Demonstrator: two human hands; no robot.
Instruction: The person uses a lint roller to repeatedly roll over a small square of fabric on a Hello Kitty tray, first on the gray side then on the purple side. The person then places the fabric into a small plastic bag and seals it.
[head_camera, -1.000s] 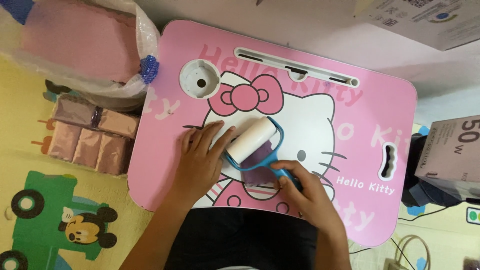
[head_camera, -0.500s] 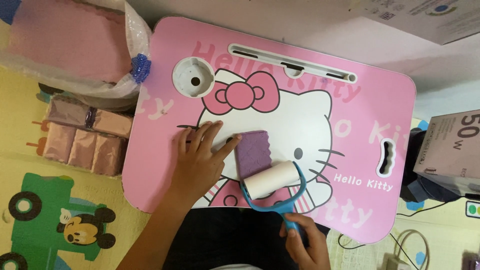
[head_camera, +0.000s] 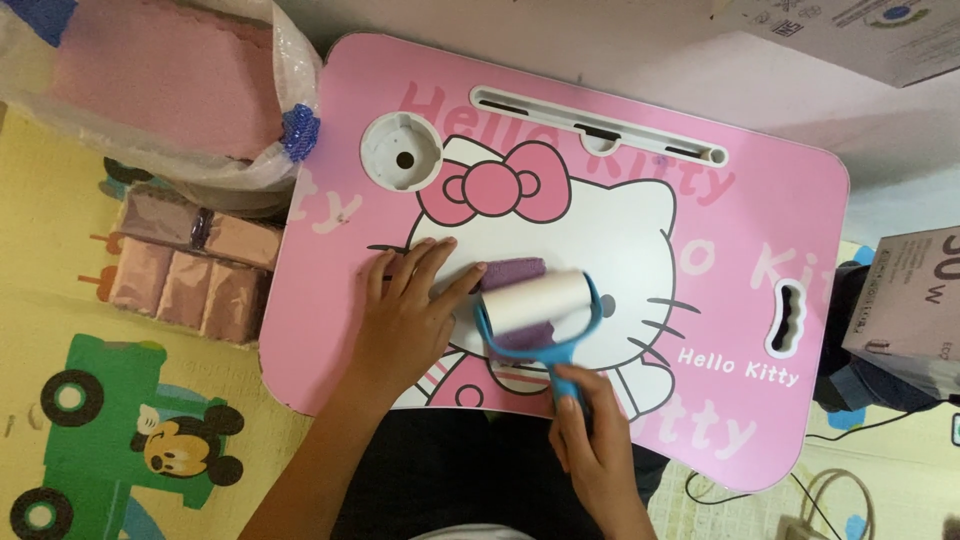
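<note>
A small purple cloth (head_camera: 512, 274) lies flat on a pink lap table (head_camera: 770, 210) with a cartoon cat print. My left hand (head_camera: 410, 310) presses flat on the table, its fingertips touching the cloth's left edge. My right hand (head_camera: 595, 440) grips the blue handle of a lint roller (head_camera: 536, 303), whose white roll rests across the middle of the cloth, covering much of it.
A clear bag of pink cloths (head_camera: 160, 85) sits at the upper left, with stacked purple and pink cloths (head_camera: 190, 265) below it on a cartoon play mat (head_camera: 120, 440). Cardboard boxes (head_camera: 905, 295) stand at the right. A round cup recess (head_camera: 402, 152) and a slot mark the table top.
The roller went from the cloth's upper part down to the near edge, then back up onto the middle of the cloth. My left hand stayed holding the cloth's left side.
</note>
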